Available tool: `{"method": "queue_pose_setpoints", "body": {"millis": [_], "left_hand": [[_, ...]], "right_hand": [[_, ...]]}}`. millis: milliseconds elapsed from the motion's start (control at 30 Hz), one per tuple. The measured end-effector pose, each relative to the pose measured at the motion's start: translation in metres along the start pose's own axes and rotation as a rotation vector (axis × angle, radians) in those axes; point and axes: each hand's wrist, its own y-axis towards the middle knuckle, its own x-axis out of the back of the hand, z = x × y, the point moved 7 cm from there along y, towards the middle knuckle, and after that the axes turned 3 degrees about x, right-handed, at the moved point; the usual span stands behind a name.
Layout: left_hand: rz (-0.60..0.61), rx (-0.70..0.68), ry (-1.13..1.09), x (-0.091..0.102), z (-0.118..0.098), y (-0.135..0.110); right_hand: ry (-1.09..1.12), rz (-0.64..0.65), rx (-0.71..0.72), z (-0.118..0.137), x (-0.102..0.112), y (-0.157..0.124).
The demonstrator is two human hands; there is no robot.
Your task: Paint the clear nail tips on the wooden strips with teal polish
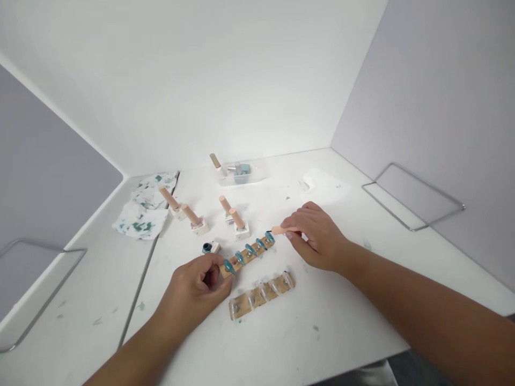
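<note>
Between the thumb and fingers of my left hand (197, 284) is the near end of a wooden strip (244, 258) carrying several teal-painted false nails (250, 249). My right hand (316, 236) pinches the peach handle of a nail polish brush (278, 230). Its dark tip is at the far end of the strip, close to the last teal nail; whether it touches I cannot tell. Just beyond my left hand an uncapped polish bottle (211, 247) shows a dark opening. A second wooden strip (263, 296) with several clear false nails lies nearer to me on the table.
Several white polish bottles with peach caps (240, 225) stand behind the strips. Farther back is a clear tray (243, 174) holding bottles. Stained tissues (142, 214) lie at left, a white tissue (322, 185) at back right. Wire frames (412, 195) stick out by the side panels.
</note>
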Motion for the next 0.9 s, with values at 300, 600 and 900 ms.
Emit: {"method": "queue_pose_setpoints", "body": {"millis": [300, 600, 900], "left_hand": [[-0.026, 0.012, -0.032, 0.001, -0.002, -0.002], [-0.051, 0.016, -0.047, 0.003, -0.004, -0.002], [-0.039, 0.025, -0.06, 0.003, -0.006, -0.003]], "right_hand": [[0.273, 0.044, -0.328, -0.02, 0.0, -0.012], [0.683, -0.025, -0.768, -0.051, -0.012, -0.017], [0.826, -0.048, -0.868, -0.053, -0.016, -0.022]]}}
